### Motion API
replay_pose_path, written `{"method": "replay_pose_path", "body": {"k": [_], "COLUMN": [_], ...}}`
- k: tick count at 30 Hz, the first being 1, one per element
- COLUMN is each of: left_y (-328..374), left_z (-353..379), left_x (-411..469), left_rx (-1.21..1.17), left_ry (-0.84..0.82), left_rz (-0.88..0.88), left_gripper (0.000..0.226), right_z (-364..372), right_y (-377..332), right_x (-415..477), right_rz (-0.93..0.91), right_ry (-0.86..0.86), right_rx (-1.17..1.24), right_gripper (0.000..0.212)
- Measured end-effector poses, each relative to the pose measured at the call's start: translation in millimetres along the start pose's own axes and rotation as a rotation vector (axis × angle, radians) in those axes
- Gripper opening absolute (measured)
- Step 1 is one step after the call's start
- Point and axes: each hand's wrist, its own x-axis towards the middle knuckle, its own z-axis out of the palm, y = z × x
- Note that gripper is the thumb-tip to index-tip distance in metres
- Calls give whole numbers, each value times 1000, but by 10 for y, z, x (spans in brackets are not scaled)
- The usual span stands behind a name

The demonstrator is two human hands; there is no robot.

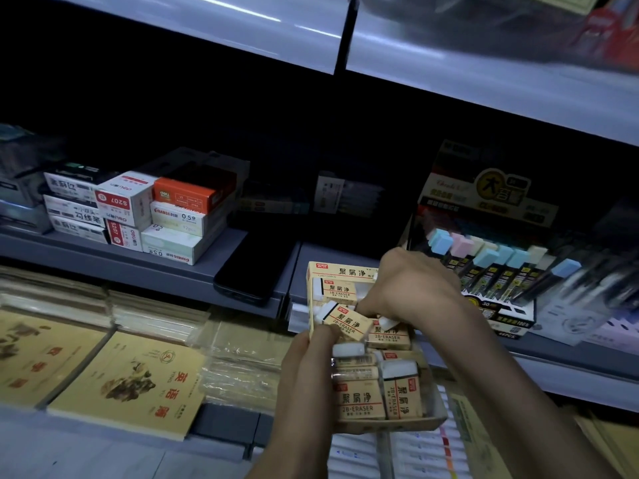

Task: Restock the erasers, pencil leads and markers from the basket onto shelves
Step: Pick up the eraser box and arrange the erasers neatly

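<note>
eraser sleeves (358, 397): matt paper | shelf (173, 271): smooth metal | phone (254, 267): glossy

l hand (307, 369) gripping eraser box (390, 425) edge, r hand (416, 285) above, pinching eraser (345, 323)

Looks like a stationery shop. Shows tiered grey metal shelving (103, 257): stacked small cardboard refill boxes (179, 216) far left, black-and-yellow display carton (484, 198) of pastel-capped lead tubes (498, 271) far right, wrapped yellow paper exercise books (131, 382) near left, cream cardboard tray (390, 423) of paper-sleeved white erasers (359, 399) near right.
</note>
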Motion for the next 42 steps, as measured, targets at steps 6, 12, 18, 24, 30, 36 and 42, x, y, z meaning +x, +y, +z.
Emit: {"method": "replay_pose_path", "body": {"k": [6,12,18,24,30,36,42], "left_y": [23,27,17,14,12,14,19], "left_z": [12,16,26,19,11,0,3], "left_x": [-4,-17,-16,-42,-42,-54,-58], "left_rx": [-2,-4,6,-1,26,30,15], "left_ry": [10,17,13,-14,-47,-57,-33], "left_rz": [-10,-11,-5,24,46,52,46], "left_gripper": [38,37,41,33,42,39,37], "right_z": [-42,-4,-120,-60,-55,20,36], "right_y": [56,45,145,244,353,346,270], "right_x": [3,-25,-23,49,125,90,-32], "right_rz": [-19,-15,-30,-21,-15,-13,-46], "right_ry": [-73,8,-30,9,65,121,255], "right_rx": [98,104,259,373,399,322,136], "right_gripper": [32,38,39,25,10,20,32]}}
